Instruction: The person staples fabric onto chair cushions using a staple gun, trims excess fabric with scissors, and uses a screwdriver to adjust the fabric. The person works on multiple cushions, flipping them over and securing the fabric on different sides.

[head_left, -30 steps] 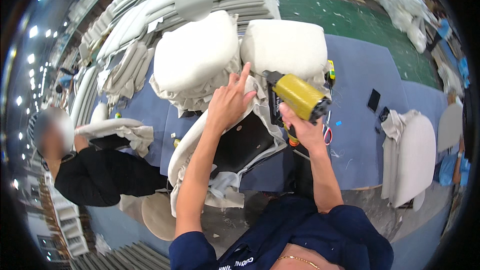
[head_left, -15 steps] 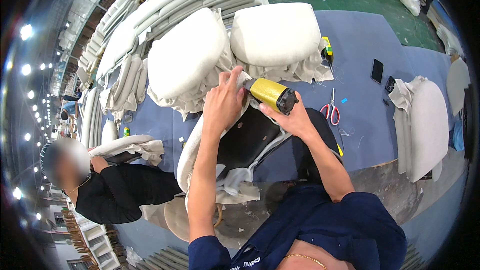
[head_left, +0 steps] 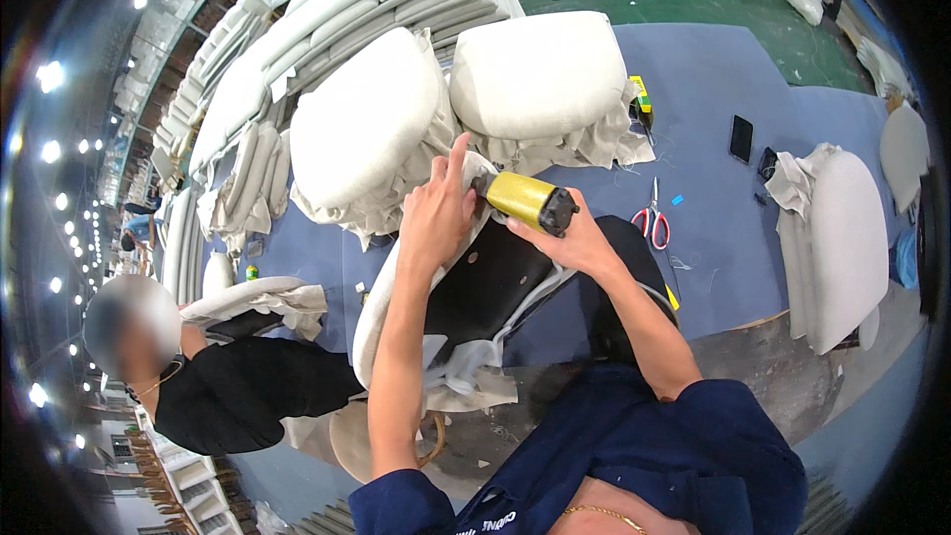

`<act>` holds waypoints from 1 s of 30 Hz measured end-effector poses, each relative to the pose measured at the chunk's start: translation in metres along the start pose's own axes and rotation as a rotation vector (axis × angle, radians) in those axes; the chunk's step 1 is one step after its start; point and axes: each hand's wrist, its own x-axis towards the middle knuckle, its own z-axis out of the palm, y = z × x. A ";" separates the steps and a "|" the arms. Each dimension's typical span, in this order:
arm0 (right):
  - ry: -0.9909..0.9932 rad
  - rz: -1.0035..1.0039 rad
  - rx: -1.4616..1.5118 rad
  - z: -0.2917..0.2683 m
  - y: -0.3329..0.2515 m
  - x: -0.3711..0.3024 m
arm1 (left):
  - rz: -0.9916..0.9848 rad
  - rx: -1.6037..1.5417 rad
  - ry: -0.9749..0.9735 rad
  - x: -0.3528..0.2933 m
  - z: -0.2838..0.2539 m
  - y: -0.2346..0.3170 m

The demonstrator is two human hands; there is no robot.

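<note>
Right hand (head_left: 567, 240) wrapped round a yellow-and-black power tool (head_left: 517, 200), nose at the far rim of an upturned cushion (head_left: 485, 287). Left hand (head_left: 436, 223) lies at that rim, one finger extended; I cannot tell whether it pinches fabric. Cushion at near edge of bench (head_left: 728, 238), black underside showing. I note red-handled scissors (head_left: 654, 223) to the right.
</note>
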 end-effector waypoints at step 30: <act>0.143 -0.145 0.134 0.022 0.006 -0.019 | 0.006 0.028 0.017 -0.025 -0.005 0.001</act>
